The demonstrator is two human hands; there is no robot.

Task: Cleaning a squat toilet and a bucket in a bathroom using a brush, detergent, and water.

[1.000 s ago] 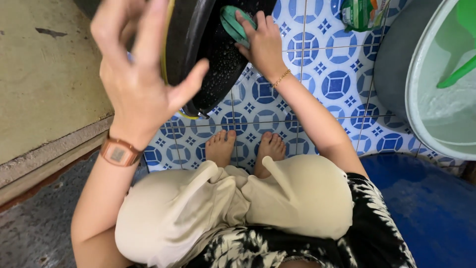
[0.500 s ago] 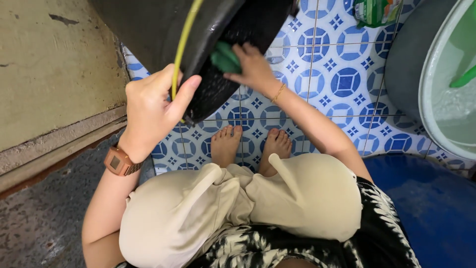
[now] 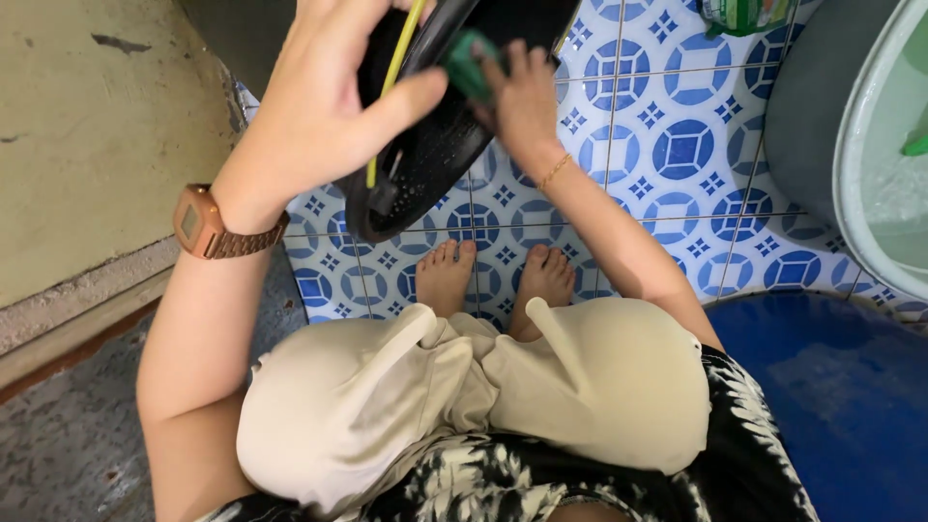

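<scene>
at the far left we saw a concrete step (image 3: 87,126), then our left hand (image 3: 319,116), a watch (image 3: 203,224) on its wrist, closed around the rim of a black pan (image 3: 425,164) held tilted above the blue patterned tiles (image 3: 677,145). our right hand (image 3: 522,97) pressed a green sponge (image 3: 469,60) against the pan, fingers curled on it. our 2 bare feet (image 3: 493,275) rested below. a pale basin (image 3: 884,145) stood at the far right.

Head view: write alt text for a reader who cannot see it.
A squatting person's left hand holds a black pan tilted while the right hand presses a green sponge against its inside. Bare feet rest on blue-patterned tiles, with a pale basin of water at right.
</scene>
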